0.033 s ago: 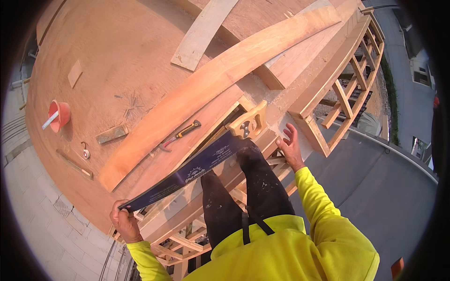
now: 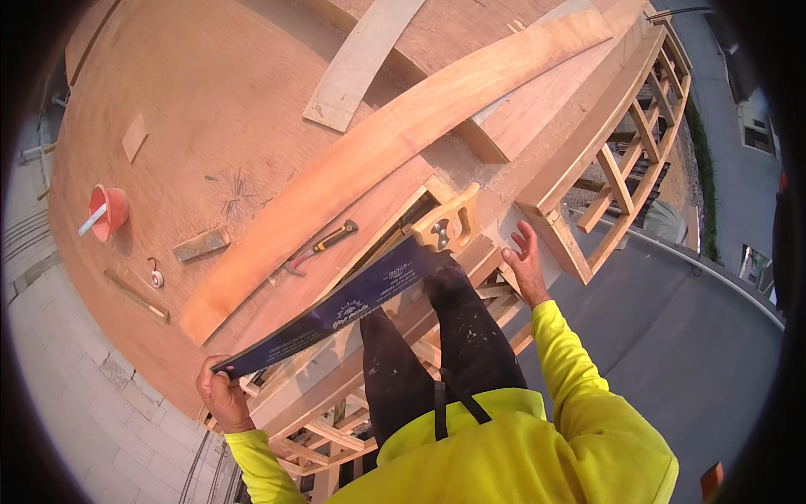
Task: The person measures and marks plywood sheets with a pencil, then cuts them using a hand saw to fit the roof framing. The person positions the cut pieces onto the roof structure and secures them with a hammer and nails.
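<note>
A handsaw [image 2: 336, 312] with a dark blue blade and a pale wooden handle spans the space over my knees. My left hand [image 2: 224, 395] pinches the narrow tip of its blade between thumb and fingers. The handle end lies to the right, near a wooden frame edge. Beside that handle, my right hand [image 2: 526, 265] is raised with its fingers apart, holding nothing. A claw hammer [image 2: 323, 246] with a black and yellow grip rests on the boards just beyond the blade.
A long curved plywood strip [image 2: 361, 160] crosses the deck. Further left are a red bucket [image 2: 116, 210], a wood block [image 2: 201, 242], loose nails [image 2: 239, 189] and a tape measure [image 2: 156, 275]. An open timber lattice [image 2: 621, 181] borders the right, with a lower grey surface [image 2: 638, 336] beyond.
</note>
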`<state>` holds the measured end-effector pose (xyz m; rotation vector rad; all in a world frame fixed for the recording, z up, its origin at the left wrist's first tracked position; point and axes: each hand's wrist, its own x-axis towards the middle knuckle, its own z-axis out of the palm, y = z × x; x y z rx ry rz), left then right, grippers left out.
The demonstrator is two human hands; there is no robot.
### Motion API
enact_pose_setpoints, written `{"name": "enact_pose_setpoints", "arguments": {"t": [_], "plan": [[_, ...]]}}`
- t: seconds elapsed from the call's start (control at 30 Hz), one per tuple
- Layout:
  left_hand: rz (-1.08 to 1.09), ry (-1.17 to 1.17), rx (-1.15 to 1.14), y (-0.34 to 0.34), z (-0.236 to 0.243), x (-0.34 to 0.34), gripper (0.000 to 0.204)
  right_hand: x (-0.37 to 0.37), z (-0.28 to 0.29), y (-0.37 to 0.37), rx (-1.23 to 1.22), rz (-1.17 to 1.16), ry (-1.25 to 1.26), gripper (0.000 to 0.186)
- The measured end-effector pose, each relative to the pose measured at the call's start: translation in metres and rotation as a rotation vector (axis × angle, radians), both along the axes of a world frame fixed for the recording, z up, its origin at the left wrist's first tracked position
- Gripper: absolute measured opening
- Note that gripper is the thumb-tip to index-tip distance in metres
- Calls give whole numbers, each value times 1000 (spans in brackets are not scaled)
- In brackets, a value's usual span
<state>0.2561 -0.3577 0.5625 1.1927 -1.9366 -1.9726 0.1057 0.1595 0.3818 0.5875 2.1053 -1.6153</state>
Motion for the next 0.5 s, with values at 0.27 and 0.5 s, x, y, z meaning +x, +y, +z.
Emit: {"name": "enact_pose_setpoints", "arguments": {"t": [0.27,0.5], "plan": [[-182,-97,60,73,-7,-144,24,-67,-8,118,-398,215,-451,64],[-459,-74,128,114,-6,-258,26,-57,7,157,-198,-209,-245,72]]}}
